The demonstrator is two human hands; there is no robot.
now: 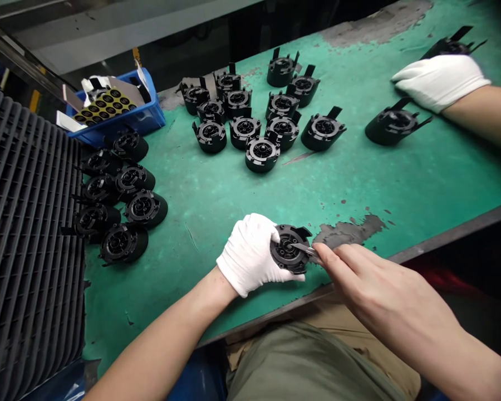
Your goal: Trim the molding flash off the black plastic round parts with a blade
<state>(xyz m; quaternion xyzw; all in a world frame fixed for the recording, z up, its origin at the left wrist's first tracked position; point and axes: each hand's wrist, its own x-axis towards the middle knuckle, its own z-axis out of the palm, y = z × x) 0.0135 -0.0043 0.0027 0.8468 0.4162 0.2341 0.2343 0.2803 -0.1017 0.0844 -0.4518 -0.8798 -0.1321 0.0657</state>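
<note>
My left hand point(254, 256), in a white glove, grips a round black plastic housing point(287, 249) near the front edge of the table. The housing's ribbed inner face is tilted up toward me. Bare, my right hand point(369, 278) pinches a slim knife point(304, 248) with a pointed metal blade. The blade's tip lies over the middle of the housing; whether it touches the plastic I cannot tell. The knife's handle is mostly hidden in my fingers.
Several similar black housings point(262, 154) stand at the table's back middle, and more housings point(142, 207) at the left beside stacked grey trays point(29, 239). A blue bin point(121, 129) holds round-sticker sheets. Another person's gloved hand point(440, 83) rests at the right beside a housing point(390, 125).
</note>
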